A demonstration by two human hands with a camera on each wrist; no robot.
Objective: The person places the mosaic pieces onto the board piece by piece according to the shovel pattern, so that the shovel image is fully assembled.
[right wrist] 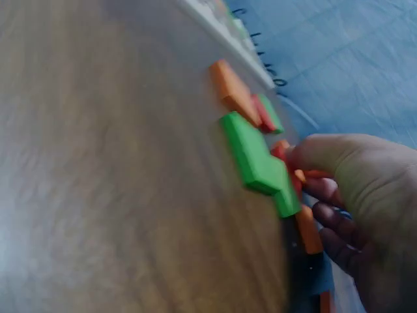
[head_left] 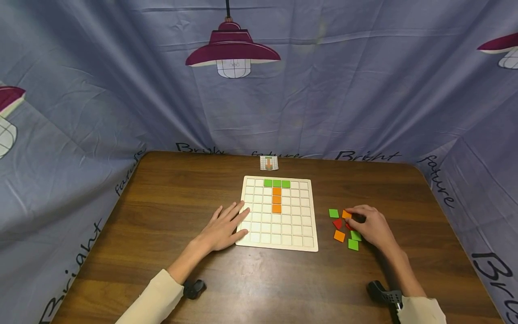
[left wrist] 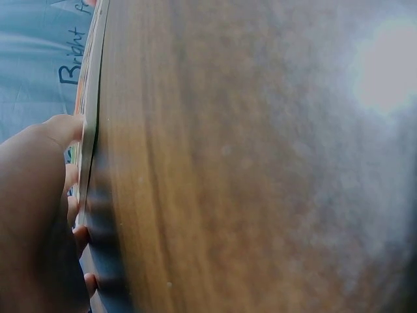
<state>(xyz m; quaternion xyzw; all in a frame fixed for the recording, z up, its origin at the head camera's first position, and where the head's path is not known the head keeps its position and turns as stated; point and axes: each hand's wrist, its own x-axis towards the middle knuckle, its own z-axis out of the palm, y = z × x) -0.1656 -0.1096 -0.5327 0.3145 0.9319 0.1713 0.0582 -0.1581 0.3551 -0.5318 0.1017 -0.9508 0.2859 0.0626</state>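
Observation:
A white square grid board (head_left: 259,231) lies on the table with three green tiles (head_left: 277,183) in its top row. Below the middle one runs a column of three orange tiles (head_left: 277,200). My left hand (head_left: 222,229) lies with fingers spread, fingertips on the board's left edge. To the right of the board, my right hand (head_left: 374,227) pinches an orange tile (head_left: 346,214) between thumb and fingers. Around it lie loose green tiles (right wrist: 251,153), red pieces (head_left: 337,223) and another orange tile (head_left: 339,236). Some pieces are partly hidden under this hand.
A small card (head_left: 269,163) with a grid picture lies behind the board, near the table's back edge. Blue-grey curtains (head_left: 323,103) with printed lamps and lettering surround the wooden table (head_left: 275,288). Dark devices (head_left: 194,289) are worn at both wrists.

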